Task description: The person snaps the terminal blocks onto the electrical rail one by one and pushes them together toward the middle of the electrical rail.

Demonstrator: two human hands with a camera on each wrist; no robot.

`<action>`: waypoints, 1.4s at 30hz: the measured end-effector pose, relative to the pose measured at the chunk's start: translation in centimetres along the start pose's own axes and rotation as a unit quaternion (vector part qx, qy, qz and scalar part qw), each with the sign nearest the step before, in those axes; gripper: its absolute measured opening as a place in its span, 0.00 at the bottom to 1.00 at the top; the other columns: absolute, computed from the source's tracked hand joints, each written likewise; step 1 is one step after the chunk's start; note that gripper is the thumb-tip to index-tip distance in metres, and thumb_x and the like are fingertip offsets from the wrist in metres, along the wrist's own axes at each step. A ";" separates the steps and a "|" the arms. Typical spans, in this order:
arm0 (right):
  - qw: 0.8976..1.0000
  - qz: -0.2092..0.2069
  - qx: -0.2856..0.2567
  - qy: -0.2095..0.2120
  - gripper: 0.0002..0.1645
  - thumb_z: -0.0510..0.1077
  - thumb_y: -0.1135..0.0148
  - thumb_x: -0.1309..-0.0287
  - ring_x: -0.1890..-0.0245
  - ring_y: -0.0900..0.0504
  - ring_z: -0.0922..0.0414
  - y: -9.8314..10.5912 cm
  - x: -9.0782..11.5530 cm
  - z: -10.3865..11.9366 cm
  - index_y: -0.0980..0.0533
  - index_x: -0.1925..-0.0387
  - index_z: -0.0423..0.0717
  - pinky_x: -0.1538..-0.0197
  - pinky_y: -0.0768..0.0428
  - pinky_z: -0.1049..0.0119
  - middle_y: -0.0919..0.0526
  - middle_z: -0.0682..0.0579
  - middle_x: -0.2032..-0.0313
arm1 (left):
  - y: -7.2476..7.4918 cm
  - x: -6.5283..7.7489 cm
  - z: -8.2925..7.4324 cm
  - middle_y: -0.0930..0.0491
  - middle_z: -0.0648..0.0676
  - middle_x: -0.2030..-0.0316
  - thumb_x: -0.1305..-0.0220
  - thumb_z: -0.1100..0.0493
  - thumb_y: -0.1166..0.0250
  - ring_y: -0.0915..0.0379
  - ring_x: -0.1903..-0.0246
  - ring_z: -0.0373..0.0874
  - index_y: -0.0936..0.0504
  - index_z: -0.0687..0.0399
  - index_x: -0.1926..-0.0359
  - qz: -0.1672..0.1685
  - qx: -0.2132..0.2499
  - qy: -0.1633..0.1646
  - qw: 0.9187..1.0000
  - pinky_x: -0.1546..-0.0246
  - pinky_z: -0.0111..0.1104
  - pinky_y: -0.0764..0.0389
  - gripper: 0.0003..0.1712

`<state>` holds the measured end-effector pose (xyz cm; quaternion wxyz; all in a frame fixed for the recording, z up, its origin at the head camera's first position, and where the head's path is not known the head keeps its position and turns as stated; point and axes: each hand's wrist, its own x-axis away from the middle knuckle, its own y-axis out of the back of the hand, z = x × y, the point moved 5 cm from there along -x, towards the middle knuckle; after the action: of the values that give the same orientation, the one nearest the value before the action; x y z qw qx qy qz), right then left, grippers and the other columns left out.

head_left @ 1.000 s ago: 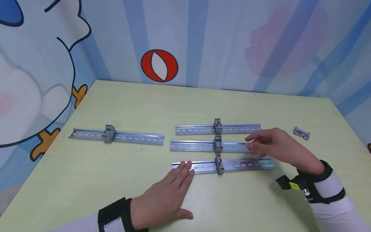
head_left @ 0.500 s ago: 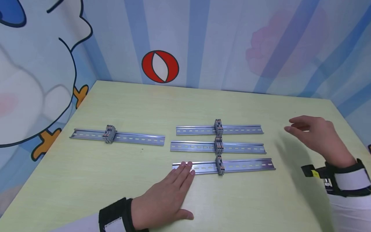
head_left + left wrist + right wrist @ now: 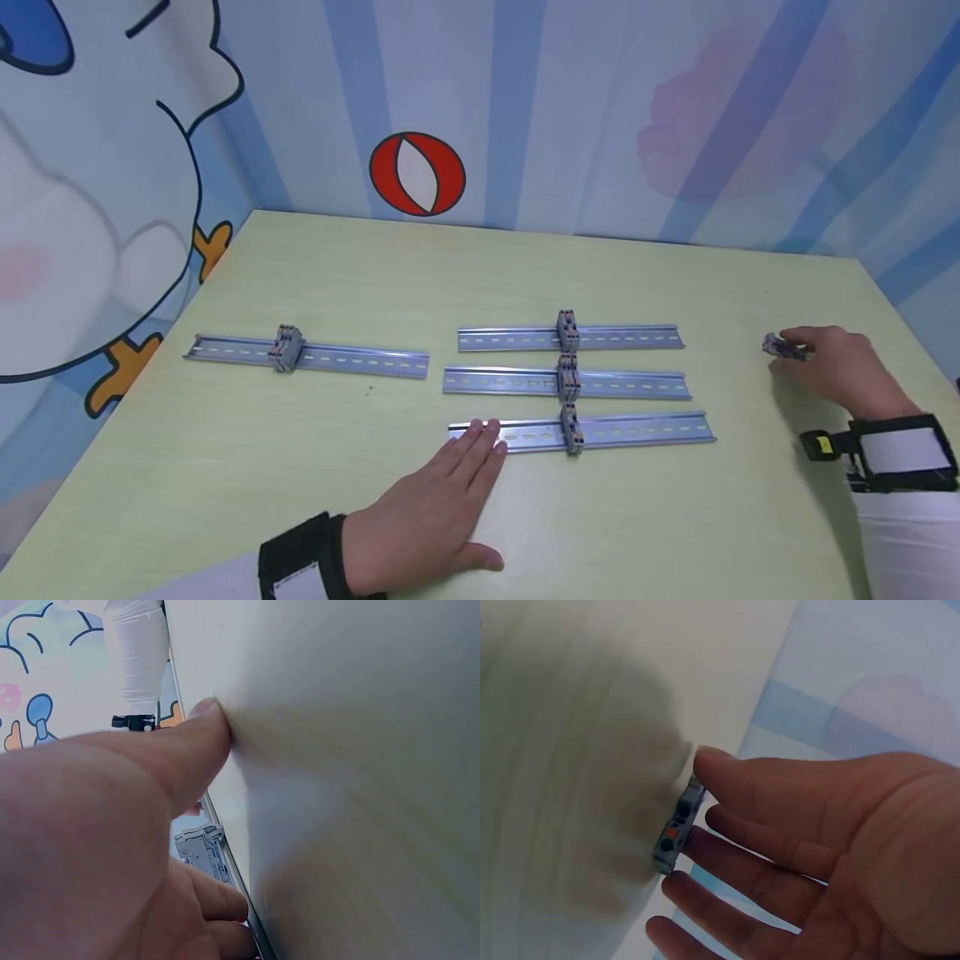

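My left hand (image 3: pixel 427 517) lies flat with straight fingers, its fingertips resting on the left end of the nearest DIN rail (image 3: pixel 645 430). A grey terminal block (image 3: pixel 572 429) sits on that rail, and its side also shows as a grey block (image 3: pixel 202 851) beyond the fingers in the left wrist view. At the far right, my right hand (image 3: pixel 843 367) pinches a loose grey terminal block (image 3: pixel 782 345) at the table. In the right wrist view, the thumb is at one end of this block (image 3: pixel 679 825), which has an orange spot, and the fingers are along it.
Two more DIN rails, a middle rail (image 3: pixel 495 380) and a far rail (image 3: pixel 630 337), lie behind the nearest one, each carrying grey terminal blocks. Another rail (image 3: pixel 367 361) with terminal blocks (image 3: pixel 286 348) lies at the left. A printed wall (image 3: pixel 570 117) borders the table (image 3: pixel 360 275) at the back.
My right hand has left the right ends of the rails, swung right, and come down onto the loose terminal block. The left hand stays on the nearest rail.
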<state>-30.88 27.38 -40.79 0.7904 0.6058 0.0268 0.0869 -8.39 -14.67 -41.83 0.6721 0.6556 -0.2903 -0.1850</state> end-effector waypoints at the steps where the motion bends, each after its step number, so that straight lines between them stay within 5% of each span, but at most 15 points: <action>1: 1.000 0.003 0.001 0.000 0.35 0.46 0.37 0.40 0.58 0.25 0.32 0.0 0.1 0.1 0.33 0.40 0.24 0.67 0.24 0.50 0.28 0.20 0.51 | 0.0 0.0 0.0 0.58 0.64 0.24 0.37 0.25 0.53 0.64 0.25 0.55 0.48 0.64 0.25 -0.003 -0.001 -0.002 1.000 0.28 0.43 0.48 0.56; 7: 0.999 -0.043 0.004 -0.002 0.26 0.43 0.32 0.44 0.63 0.20 0.35 -0.2 0.4 1.1 0.23 0.53 0.23 0.65 0.23 0.44 0.19 0.27 0.61 | 0.0 0.0 0.0 0.58 0.64 0.24 0.37 0.25 0.54 0.64 0.24 0.54 0.49 0.64 0.25 -0.004 -0.003 -0.003 1.000 0.27 0.43 0.49 0.56; 11: 1.000 -0.031 0.004 -0.001 0.23 0.44 0.32 0.43 0.67 0.20 0.41 -0.4 0.3 1.3 0.20 0.57 0.25 0.67 0.23 0.48 0.18 0.30 0.64 | 0.0 0.0 0.0 0.59 0.64 0.24 0.37 0.25 0.54 0.65 0.24 0.54 0.49 0.63 0.25 0.001 -0.001 -0.001 1.000 0.27 0.43 0.49 0.56; 16: 0.999 -0.021 0.028 0.032 0.20 0.43 0.37 0.38 0.71 0.21 0.47 -0.3 0.2 1.4 0.20 0.58 0.25 0.69 0.24 0.52 0.17 0.30 0.65 | 0.1 0.1 0.0 0.59 0.64 0.24 0.36 0.25 0.54 0.65 0.24 0.55 0.49 0.64 0.25 0.000 -0.005 -0.003 1.000 0.27 0.43 0.49 0.56; 20: 0.997 -0.040 0.052 0.048 0.17 0.39 0.46 0.33 0.79 0.27 0.51 -0.1 0.1 1.1 0.20 0.60 0.25 0.75 0.31 0.59 0.19 0.38 0.75 | 0.1 0.0 0.0 0.59 0.64 0.24 0.36 0.25 0.54 0.65 0.24 0.55 0.49 0.64 0.25 0.000 -0.007 -0.003 1.000 0.27 0.43 0.49 0.56; 23: 0.996 -0.056 0.067 0.025 0.16 0.36 0.51 0.32 0.80 0.25 0.47 0.2 0.1 1.0 0.24 0.57 0.23 0.78 0.30 0.58 0.21 0.33 0.74 | 0.0 0.0 0.0 0.59 0.64 0.24 0.36 0.25 0.55 0.65 0.24 0.55 0.49 0.64 0.25 0.001 -0.006 -0.003 1.000 0.27 0.43 0.49 0.56; 27: 0.995 -0.056 0.078 -0.029 0.19 0.33 0.53 0.36 0.77 0.21 0.43 0.8 0.4 0.8 0.30 0.49 0.20 0.81 0.26 0.54 0.23 0.23 0.61 | -0.1 0.0 0.0 0.58 0.64 0.24 0.36 0.25 0.55 0.64 0.25 0.55 0.49 0.64 0.25 -0.001 -0.003 -0.004 1.000 0.27 0.43 0.49 0.56; 30: 0.995 -0.054 0.077 -0.039 0.19 0.32 0.52 0.39 0.80 0.23 0.46 1.0 0.6 0.5 0.29 0.49 0.21 0.83 0.28 0.57 0.23 0.23 0.61 | -0.1 0.0 0.0 0.58 0.65 0.24 0.36 0.25 0.54 0.64 0.25 0.55 0.49 0.64 0.25 -0.004 -0.003 -0.005 1.000 0.28 0.43 0.49 0.56; 37: 0.993 -0.082 0.063 0.048 0.14 0.30 0.49 0.41 0.87 0.32 0.56 -0.7 -0.8 -1.4 0.23 0.56 0.30 0.84 0.36 0.62 0.19 0.33 0.71 | -0.1 0.0 0.0 0.58 0.64 0.24 0.36 0.25 0.54 0.64 0.25 0.55 0.49 0.64 0.25 -0.005 0.002 -0.005 1.000 0.28 0.43 0.49 0.56; 42: 0.994 -0.071 0.044 0.064 0.12 0.30 0.47 0.43 0.83 0.26 0.56 -0.8 -0.9 -1.4 0.22 0.58 0.34 0.83 0.33 0.63 0.18 0.32 0.67 | -0.1 0.0 0.0 0.59 0.64 0.24 0.36 0.25 0.54 0.65 0.24 0.54 0.50 0.64 0.25 -0.001 0.005 -0.003 1.000 0.27 0.43 0.49 0.56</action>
<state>-31.92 28.36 -41.96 0.7638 0.6299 0.1238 0.0680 -8.37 -14.73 -41.89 0.6676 0.6586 -0.2929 -0.1863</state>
